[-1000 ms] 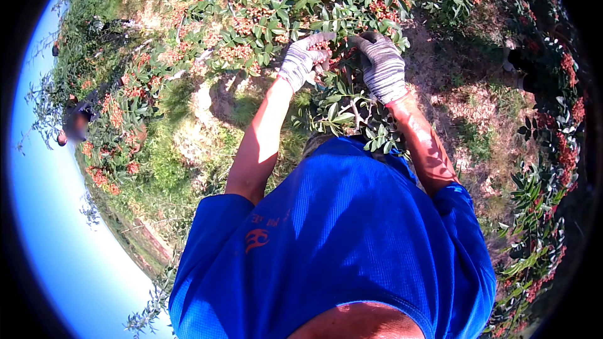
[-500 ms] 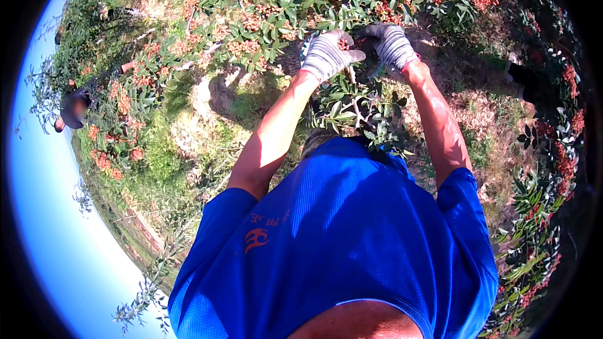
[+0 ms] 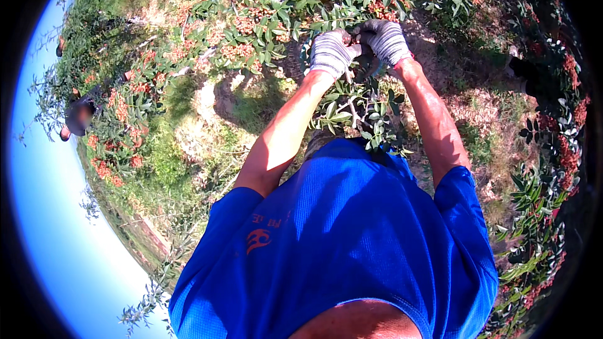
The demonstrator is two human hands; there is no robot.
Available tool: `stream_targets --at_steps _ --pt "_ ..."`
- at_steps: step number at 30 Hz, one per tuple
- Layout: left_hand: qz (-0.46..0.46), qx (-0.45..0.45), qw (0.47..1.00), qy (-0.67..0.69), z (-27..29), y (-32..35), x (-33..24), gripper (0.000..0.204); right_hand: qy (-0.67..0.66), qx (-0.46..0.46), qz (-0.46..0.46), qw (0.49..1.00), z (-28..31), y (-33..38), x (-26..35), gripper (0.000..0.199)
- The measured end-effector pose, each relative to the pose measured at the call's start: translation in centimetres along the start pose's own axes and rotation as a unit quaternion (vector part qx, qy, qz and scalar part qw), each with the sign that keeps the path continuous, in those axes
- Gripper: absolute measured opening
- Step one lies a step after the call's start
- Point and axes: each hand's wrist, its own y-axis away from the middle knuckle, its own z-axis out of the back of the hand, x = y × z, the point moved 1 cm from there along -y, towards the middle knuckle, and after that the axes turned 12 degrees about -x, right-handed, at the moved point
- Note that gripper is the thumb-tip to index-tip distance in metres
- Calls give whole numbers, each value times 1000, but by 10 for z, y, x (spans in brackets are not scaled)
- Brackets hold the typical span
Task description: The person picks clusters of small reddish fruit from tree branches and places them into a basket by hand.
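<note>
A blue shirt (image 3: 358,232) took up most of the foreground, and beyond it spread a leafy bush (image 3: 326,3), with a green shoot (image 3: 343,116) just past the shirt's front. Farther out from the shirt, the gloved left hand (image 3: 330,51) had its fingers curled inward, and the gloved right hand (image 3: 385,41), just beside it, bent its fingers toward it; I could not tell whether either was gripping anything. Red berry clusters (image 3: 379,9) hung on the bush past the hands from the shirt. The step seemed to be close, two-handed picking at one spot; the next move probably called for one hand to steady the growth while the other worked the fruit. On the shirt's left breast sat a red, flame-like emblem (image 3: 257,240), with smaller red characters (image 3: 267,220) above it, partly lost in folds; no other writing could be read.
</note>
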Motion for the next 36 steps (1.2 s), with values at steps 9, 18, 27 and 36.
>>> stream_targets --at_steps 9,18,27,36 --pt "-9 -36 998 47 0 -8 18 19 -30 -8 -38 999 5 5 13 21" --pt "-65 -112 992 -8 -11 -17 40 15 92 -22 45 994 1 6 8 16" --pt "63 -130 968 206 -37 -7 50 21 38 -123 127 984 -9 17 1 14" --pt "143 51 890 430 -11 -19 46 31 51 -93 53 993 -3 11 12 17"
